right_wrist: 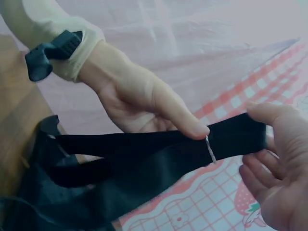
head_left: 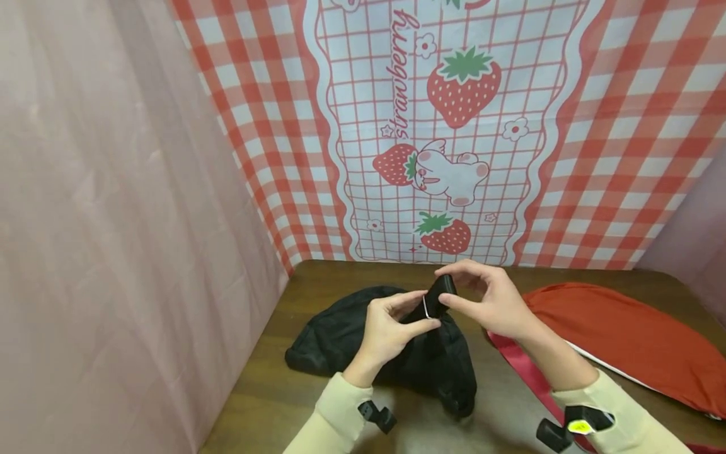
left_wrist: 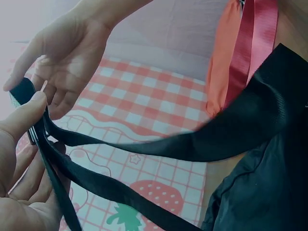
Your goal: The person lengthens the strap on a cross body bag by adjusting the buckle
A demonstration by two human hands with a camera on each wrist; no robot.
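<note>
A black fabric bag lies on the table, and its black webbing strap is raised above it. My left hand pinches the strap at a thin metal slider buckle, thumb on one side and fingers on the other. Just beyond the buckle the strap makes a folded loop. My right hand holds the end of that loop between thumb and fingers. Strap lengths run from the buckle down to the bag, as the right wrist view shows.
To the right lies an orange-red bag with a pinkish-red strap. Behind the wooden table hangs a checked strawberry cloth. A pale pink curtain hangs on the left.
</note>
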